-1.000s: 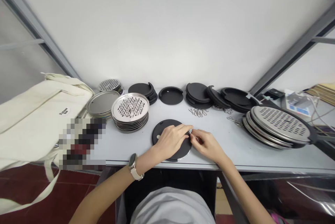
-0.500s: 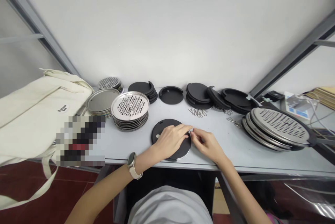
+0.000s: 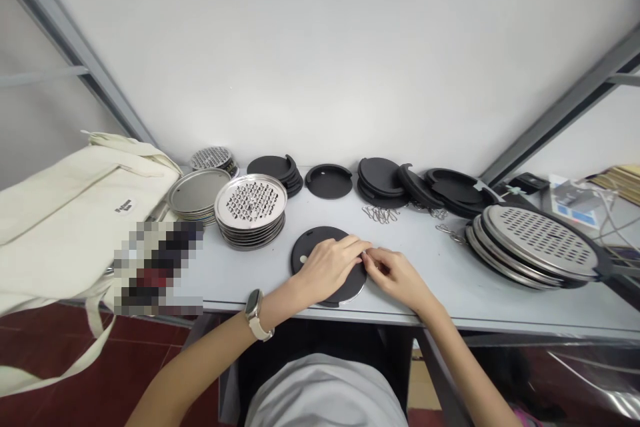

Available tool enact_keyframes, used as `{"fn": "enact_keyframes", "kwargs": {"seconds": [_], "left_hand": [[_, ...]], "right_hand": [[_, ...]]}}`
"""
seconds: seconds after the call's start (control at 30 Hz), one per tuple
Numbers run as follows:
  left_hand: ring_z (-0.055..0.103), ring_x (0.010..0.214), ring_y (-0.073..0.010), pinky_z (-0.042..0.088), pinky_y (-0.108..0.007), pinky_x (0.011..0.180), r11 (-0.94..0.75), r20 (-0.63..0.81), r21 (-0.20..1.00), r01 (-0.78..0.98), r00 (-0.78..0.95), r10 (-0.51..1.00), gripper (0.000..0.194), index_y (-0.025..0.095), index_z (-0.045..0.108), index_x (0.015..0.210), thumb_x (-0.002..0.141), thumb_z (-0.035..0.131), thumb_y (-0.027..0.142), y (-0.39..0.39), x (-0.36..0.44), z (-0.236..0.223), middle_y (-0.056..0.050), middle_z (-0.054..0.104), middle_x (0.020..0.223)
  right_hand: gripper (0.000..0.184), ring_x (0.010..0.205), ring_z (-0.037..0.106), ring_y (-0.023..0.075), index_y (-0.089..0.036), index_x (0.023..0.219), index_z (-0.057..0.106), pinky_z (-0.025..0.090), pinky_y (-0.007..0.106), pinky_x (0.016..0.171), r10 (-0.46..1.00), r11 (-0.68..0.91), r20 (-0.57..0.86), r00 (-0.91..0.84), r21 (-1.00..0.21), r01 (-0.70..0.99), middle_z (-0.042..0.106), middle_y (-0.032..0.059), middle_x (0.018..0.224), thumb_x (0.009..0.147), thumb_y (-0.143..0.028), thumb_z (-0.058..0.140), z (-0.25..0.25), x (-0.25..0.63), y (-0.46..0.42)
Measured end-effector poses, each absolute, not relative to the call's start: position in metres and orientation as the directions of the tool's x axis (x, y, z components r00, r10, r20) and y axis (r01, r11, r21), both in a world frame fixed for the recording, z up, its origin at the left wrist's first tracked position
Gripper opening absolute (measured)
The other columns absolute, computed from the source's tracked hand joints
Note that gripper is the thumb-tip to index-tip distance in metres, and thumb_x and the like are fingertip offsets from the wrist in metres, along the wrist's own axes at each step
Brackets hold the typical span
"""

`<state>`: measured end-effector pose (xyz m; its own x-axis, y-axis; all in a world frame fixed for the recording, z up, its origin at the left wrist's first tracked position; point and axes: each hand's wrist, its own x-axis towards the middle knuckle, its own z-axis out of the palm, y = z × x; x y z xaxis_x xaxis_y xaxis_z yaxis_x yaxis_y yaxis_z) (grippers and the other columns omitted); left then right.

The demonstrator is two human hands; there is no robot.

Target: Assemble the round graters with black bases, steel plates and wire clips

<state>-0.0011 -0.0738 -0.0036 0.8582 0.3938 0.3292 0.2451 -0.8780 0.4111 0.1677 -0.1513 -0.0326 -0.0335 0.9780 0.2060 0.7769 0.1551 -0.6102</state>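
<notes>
A black round disc point(image 3: 354, 284) with a pale round spot and a slot lies near the front edge of the table. My left hand point(image 3: 325, 264) rests across it, its fingers together and closed over the right rim. At that rim my right hand point(image 3: 393, 274) is closed in a pinch against the left fingertips. A tiny shiny bit shows by its fingers, but what they hold is mostly hidden. Behind the disc lie small wire hooks point(image 3: 381, 215) in a tangle. To the left stands a stack of round metal graters point(image 3: 253, 204).
Plain metal discs point(image 3: 200, 192) are piled at the left beside a cream bag point(image 3: 85, 214). Black round holders point(image 3: 383, 177) line the wall. Handled graters point(image 3: 540, 240) are stacked at the right, with a power strip point(image 3: 575, 204) behind. The table's front edge point(image 3: 460, 322) runs before me.
My fingertips have shifted slightly at the disc's right rim, the left ones drawing a little lower over the right. The disc stays in place; the whole view has moved slightly.
</notes>
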Motion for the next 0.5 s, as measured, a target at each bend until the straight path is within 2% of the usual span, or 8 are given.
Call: {"fn": "enact_keyframes", "kwargs": {"seconds": [0.13, 0.3, 0.5], "left_hand": [[0.060, 0.095, -0.0176, 0.048, -0.031, 0.083, -0.872, 0.305, 0.389, 0.298, 0.851, 0.427, 0.031, 0.023, 0.045, 0.123, 0.093, 0.045, 0.018, -0.0749, -0.0010, -0.0041, -0.003, 0.055, 0.113], [0.058, 0.099, -0.0197, 0.049, -0.033, 0.084, -0.858, 0.294, 0.375, 0.351, 0.833, 0.469, 0.033, 0.023, 0.040, 0.125, 0.093, 0.045, 0.021, -0.0760, -0.0007, -0.0049, -0.005, 0.052, 0.113], [0.060, 0.095, -0.0178, 0.050, -0.033, 0.083, -0.857, 0.300, 0.382, 0.345, 0.831, 0.469, 0.028, 0.021, 0.042, 0.121, 0.093, 0.044, 0.023, -0.0748, -0.0011, -0.0083, -0.005, 0.049, 0.114]], "right_hand": [[0.032, 0.052, 0.039, 0.0111, -0.020, 0.065, 0.037, 0.030, 0.024, 0.053, 0.979, 0.146, 0.202, -0.023, -0.618, 0.772, 0.040, -0.0040, 0.057, 0.095, -0.031, 0.037, -0.0327, 0.1671, -0.1508], [0.034, 0.050, 0.035, 0.0106, -0.021, 0.063, 0.031, 0.028, 0.023, 0.051, 0.978, 0.126, 0.209, 0.007, -0.614, 0.779, 0.035, -0.0056, 0.054, 0.095, -0.033, 0.037, -0.0339, 0.1662, -0.1491], [0.034, 0.050, 0.036, 0.0106, -0.020, 0.063, 0.034, 0.028, 0.023, 0.050, 0.975, 0.140, 0.220, 0.001, -0.624, 0.769, 0.036, -0.0055, 0.053, 0.095, -0.032, 0.037, -0.0299, 0.1654, -0.1506]]}}
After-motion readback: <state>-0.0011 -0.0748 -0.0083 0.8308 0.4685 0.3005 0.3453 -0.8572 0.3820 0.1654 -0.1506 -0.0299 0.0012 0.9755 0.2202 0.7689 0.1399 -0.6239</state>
